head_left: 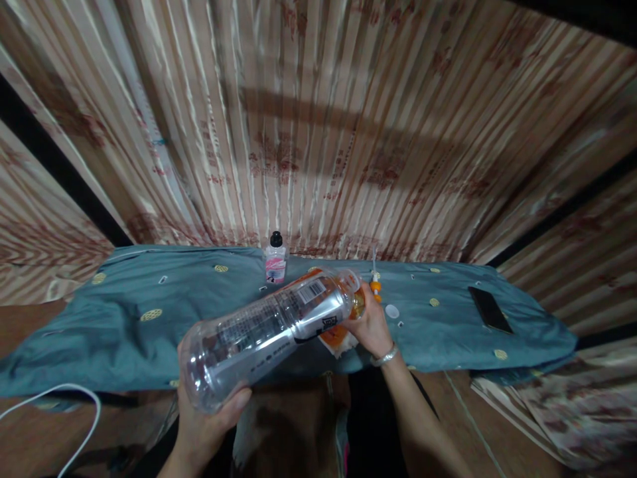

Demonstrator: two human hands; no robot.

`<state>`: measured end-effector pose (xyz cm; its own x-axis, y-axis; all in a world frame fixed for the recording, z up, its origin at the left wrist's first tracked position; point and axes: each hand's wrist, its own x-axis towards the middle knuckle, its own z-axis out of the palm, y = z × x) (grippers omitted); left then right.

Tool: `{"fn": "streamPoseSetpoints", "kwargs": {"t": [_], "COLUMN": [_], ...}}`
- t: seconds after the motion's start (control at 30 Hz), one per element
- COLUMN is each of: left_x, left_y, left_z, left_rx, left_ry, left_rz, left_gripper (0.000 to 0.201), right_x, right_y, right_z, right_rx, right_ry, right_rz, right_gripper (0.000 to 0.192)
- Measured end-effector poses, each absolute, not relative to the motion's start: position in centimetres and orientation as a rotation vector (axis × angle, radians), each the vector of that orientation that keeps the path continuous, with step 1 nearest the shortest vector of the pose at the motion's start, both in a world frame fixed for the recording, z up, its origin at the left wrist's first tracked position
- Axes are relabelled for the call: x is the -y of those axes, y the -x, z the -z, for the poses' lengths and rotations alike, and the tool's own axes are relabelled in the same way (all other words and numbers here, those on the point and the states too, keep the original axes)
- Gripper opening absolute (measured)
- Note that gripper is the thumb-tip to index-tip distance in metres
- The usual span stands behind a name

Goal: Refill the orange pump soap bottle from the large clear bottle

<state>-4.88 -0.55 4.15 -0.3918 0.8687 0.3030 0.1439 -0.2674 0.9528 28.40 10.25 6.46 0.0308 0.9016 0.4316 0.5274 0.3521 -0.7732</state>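
A large clear plastic bottle (271,338) with a silver label is tilted over the cloth-covered table, its base toward me and its neck up to the right. My left hand (209,405) is closed around its base. My right hand (371,325) is closed at the mouth end, around the neck of an amber-orange bottle (339,340). Most of that second bottle is hidden behind the large one. Just beyond my right hand lies an orange pump top (375,287) with a clear tube. Near it is a small white disc (392,311).
A small bottle (275,260) with a black cap and pink label stands toward the back of the table (189,292). A dark phone (490,309) lies at the right. Patterned curtains (298,133) hang behind; a white cable (82,398) loops at lower left.
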Motion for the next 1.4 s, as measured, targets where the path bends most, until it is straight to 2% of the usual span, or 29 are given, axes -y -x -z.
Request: {"fn": "streamPoseSetpoints", "kwargs": {"t": [0.3,0.5,1.07,1.23,1.4], "left_x": [0.5,0.6,0.3,1.0,1.0], "left_y": [5.1,4.9,4.2,0.8,-0.1], "left_z": [-4.6,-4.5,-5.5,-7.5,-8.5], "left_rx": [-1.428,-1.457,-1.449,-1.52,-1.311], "left_ry": [-1.278,-1.268,-1.479,-1.243,-1.239], "left_rz": [-1.659,-1.661,-1.791,-1.944,-1.883], "left_gripper": [0.095,0.105,0.078,0.094,0.098], "right_x": [-10.2,-10.2,-10.1,-10.1,-9.9], "right_y": [-28.4,-28.4,-28.3,-28.3,-28.7], "right_z": [-6.5,-6.4,-6.9,-6.1,-5.2], "right_rx": [1.647,1.626,1.654,1.619,1.607], "right_ry": [1.298,1.331,1.32,1.319,1.315], "right_rz": [-0.457,-0.477,-0.476,-0.484,-0.428], "right_gripper": [0.085,0.087,0.086,0.088,0.083]}}
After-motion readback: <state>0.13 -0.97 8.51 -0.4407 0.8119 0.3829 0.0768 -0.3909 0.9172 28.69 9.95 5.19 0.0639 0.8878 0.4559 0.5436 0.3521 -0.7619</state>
